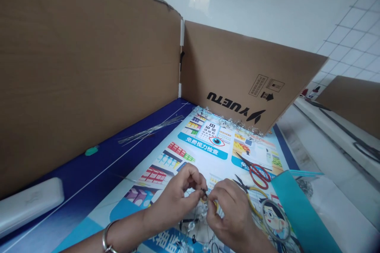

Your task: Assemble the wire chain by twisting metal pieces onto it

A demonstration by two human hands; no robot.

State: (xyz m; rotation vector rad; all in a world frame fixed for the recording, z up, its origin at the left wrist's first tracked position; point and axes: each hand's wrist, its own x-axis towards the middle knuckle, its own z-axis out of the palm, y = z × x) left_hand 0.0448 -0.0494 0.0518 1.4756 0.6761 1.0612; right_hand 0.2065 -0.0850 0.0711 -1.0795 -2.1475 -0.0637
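My left hand [182, 193], with a metal bangle [107, 239] at the wrist, is closed in a pinch on a small dark piece [204, 193]. Close beside it on the right, my right hand [230, 205] pinches at the same spot, its fingertips nearly touching the left ones; what they grip is too small to make out. Below both hands lie clear beads [191, 226] and thin dark wires on the printed sheet [202, 166]. To the right of my right hand are yellow-handled pliers [252, 201] and a roll of tape [289, 231].
Red-handled scissors [258, 176] lie beyond the pliers. Cardboard panels [231, 67] stand at the left and back, with small clear pieces [225, 122] along the back one. Thin wires [150, 129] and a white case [32, 205] lie left; a teal pouch [303, 209] lies right.
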